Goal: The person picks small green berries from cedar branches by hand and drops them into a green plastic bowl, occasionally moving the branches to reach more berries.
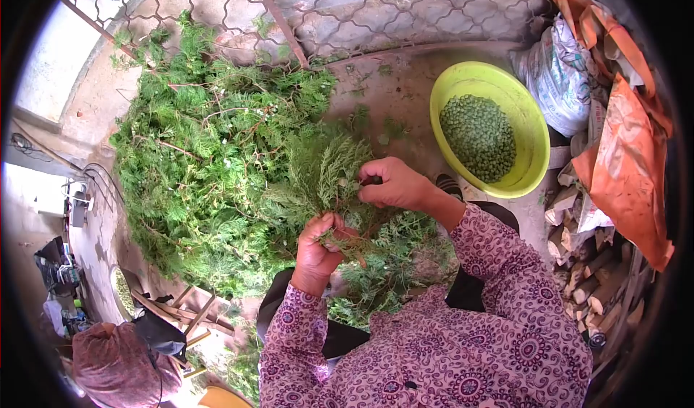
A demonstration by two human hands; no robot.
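Observation:
A feathery green conifer sprig [329, 173] rises from my left hand [323, 243], whose fingers are wrapped round its stem end. Just above and to the right, my right hand [396, 182] has thumb and forefinger pinched together at the sprig's edge. Whatever lies between those fingertips is too small to make out. Beyond my hands spreads a big heap of cut conifer branches [195, 162]. To the right stands a yellow-green basin [533, 140], with many small round green cones [477, 137] gathered in it.
A wire mesh fence [405, 10] runs along the far side. White sacks [560, 75] and an orange sheet [625, 162] lie beyond the basin, above stacked firewood [596, 278]. At lower left are a person's patterned garment [119, 364] and a wooden stool [195, 310].

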